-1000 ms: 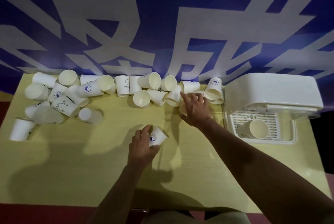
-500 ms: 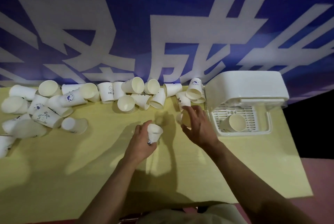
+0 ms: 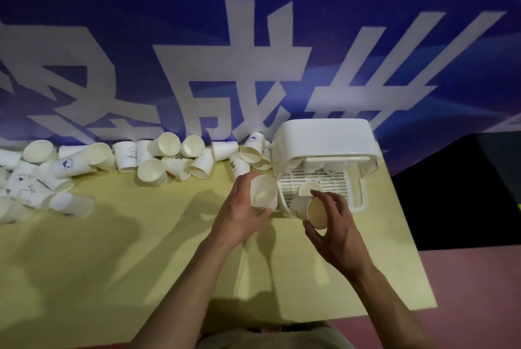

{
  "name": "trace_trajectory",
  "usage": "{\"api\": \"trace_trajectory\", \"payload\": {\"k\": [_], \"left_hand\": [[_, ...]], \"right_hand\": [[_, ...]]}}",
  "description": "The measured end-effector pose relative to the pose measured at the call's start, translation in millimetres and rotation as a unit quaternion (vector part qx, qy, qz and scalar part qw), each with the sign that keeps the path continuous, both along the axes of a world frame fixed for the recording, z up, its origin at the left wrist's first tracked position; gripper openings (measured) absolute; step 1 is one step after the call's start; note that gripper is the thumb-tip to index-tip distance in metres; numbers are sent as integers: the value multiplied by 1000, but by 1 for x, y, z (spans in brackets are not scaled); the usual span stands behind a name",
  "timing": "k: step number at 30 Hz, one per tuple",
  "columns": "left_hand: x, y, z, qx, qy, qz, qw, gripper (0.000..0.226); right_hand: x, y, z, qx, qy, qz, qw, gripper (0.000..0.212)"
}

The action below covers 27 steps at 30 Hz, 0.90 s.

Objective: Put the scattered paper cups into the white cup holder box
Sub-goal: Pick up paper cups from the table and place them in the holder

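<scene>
My left hand (image 3: 242,207) grips a white paper cup (image 3: 263,191) tilted with its mouth toward me, just left of the white cup holder box (image 3: 324,137). My right hand (image 3: 335,227) holds another paper cup (image 3: 313,209) on its side at the front edge of the box's slatted tray (image 3: 338,179). One cup (image 3: 308,188) lies on that tray behind it, partly hidden. Several scattered cups (image 3: 166,157) lie in a row along the table's far edge, with more heaped at the far left (image 3: 42,179).
The yellow table (image 3: 141,250) ends at its right edge just past the box, with a pink floor (image 3: 465,292) beyond. A blue banner (image 3: 253,52) with large white characters hangs behind the table.
Both hands have carried their cups rightward to the box. The right hand's cup now sits at the tray's front edge, and the view has shifted right.
</scene>
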State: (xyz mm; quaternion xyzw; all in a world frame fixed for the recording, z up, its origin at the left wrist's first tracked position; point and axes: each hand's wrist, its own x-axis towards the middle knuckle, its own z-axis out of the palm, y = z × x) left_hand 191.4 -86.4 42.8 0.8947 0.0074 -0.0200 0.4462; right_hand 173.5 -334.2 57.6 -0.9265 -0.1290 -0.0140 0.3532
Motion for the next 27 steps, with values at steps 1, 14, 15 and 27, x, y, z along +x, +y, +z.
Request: {"api": "trace_trajectory", "payload": {"k": [1, 14, 15, 27], "left_hand": [[3, -17, 4, 2, -9, -5, 1000, 83], [27, -162, -14, 79, -23, 16, 996, 74], [28, -165, -16, 90, -19, 20, 996, 75], [43, -172, -65, 146, 155, 20, 977, 80]], "right_hand": [[-1, -15, 2, 1, -5, -1, 1000, 68], [-12, -164, -10, 45, 21, -13, 999, 67], [-11, -169, -10, 47, 25, -13, 999, 67], [9, -187, -19, 39, 32, 5, 999, 67]]}}
